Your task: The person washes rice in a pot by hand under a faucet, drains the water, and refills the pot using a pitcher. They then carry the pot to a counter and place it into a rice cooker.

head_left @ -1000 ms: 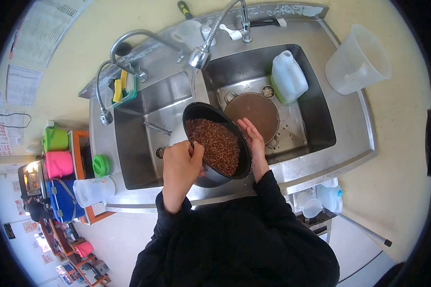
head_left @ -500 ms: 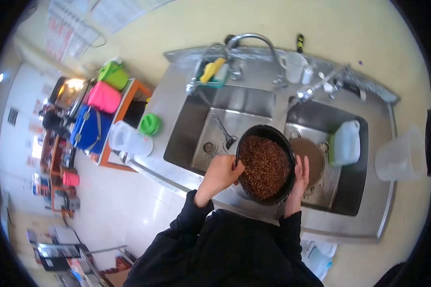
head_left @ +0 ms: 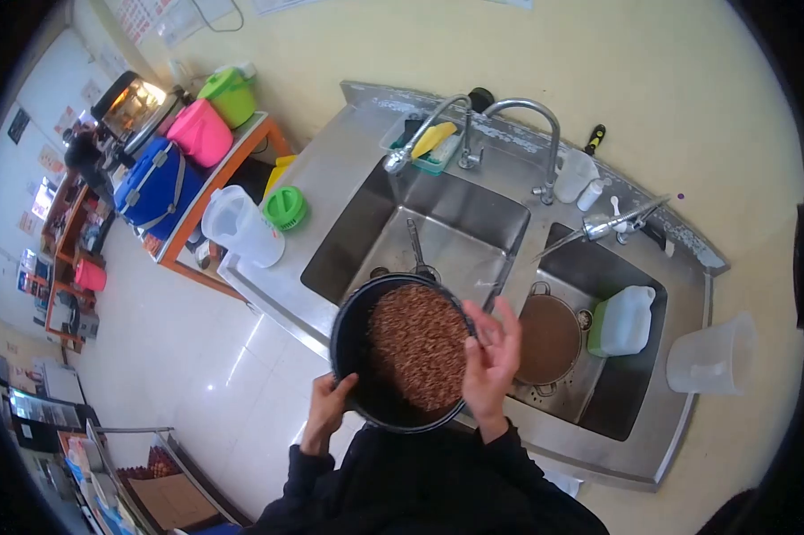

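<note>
A round black pot (head_left: 355, 328) with reddish-brown grains (head_left: 420, 343) in it is held over the front edge of the sink counter, in front of my body. The grains lie heaped towards the right wall, and dark bottom shows at the left. My left hand (head_left: 329, 406) grips the lower left rim, thumb over the edge and fingers underneath. At the right rim, my right hand (head_left: 493, 366) has its fingers spread and raised, with the thumb beside the rim.
A ladle (head_left: 414, 241) lies in the left sink basin (head_left: 473, 214). The right basin holds a pot of brown liquid (head_left: 547, 339) and a jug (head_left: 622, 321). Faucets (head_left: 545, 143) stand behind. A clear pitcher (head_left: 242, 227) and green lid (head_left: 285, 208) sit at left, a plastic container (head_left: 709, 357) at right.
The pot has moved left and towards my body, and its grains have shifted. My left hand has gone lower on the rim; the right hand's fingers have spread. The view has turned.
</note>
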Motion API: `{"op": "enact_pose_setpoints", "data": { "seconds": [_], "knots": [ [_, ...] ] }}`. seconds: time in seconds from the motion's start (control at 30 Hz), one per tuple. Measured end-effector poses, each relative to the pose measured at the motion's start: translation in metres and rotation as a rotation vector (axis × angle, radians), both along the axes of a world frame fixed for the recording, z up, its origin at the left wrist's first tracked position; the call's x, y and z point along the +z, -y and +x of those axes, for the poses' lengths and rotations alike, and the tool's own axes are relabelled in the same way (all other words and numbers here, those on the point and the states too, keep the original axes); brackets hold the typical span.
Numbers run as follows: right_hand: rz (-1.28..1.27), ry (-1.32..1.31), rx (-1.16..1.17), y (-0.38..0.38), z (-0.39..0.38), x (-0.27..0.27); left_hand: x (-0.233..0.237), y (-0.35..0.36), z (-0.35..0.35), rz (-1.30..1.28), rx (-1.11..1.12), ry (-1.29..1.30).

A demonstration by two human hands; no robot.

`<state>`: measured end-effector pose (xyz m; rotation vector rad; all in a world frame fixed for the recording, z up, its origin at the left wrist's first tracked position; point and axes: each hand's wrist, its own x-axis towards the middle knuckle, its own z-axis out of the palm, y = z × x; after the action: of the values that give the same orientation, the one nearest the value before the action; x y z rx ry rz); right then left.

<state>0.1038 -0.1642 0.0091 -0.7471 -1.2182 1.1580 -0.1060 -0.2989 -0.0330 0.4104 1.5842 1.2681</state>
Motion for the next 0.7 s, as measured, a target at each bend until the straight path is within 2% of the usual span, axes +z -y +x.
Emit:
{"op": "enact_pose_setpoints", "data": {
  "seconds": [0.07, 0.13, 0.17, 0.23, 0.33, 0.47, 0.67, 0.7],
  "knots": [
    [0.005, 0.028, 0.071, 0.001, -0.021, 0.002, -0.002, 0.017, -0.025, 0.04, 0.016, -0.097],
    [-0.052, 0.028, 0.093, -0.024, -0.039, -0.009, -0.016, 0.015, -0.032, 0.145, 0.114, -0.131],
    [-0.058, 0.039, 0.125, -0.022, -0.044, -0.016, 0.003, 0.007, -0.023, 0.113, 0.19, -0.085],
    [-0.037, 0.042, 0.211, -0.03, -0.063, -0.022, -0.011, 0.012, -0.031, 0.158, 0.297, -0.09],
    [0.042, -0.076, 0.375, -0.03, -0.09, -0.022, -0.011, 0.033, -0.056, 0.147, 0.421, -0.124],
    [-0.131, -0.016, 0.553, -0.049, -0.118, -0.037, -0.005, 0.048, -0.103, 0.134, 0.502, -0.173],
    [-0.296, 0.199, 0.389, -0.067, -0.119, -0.104, -0.029, 0.052, -0.173, 0.135, 0.684, -0.297],
    [-0.334, 0.239, 0.363, -0.067, -0.117, -0.112, -0.021, 0.046, -0.176, 0.105, 0.722, -0.291]
  ]
}}
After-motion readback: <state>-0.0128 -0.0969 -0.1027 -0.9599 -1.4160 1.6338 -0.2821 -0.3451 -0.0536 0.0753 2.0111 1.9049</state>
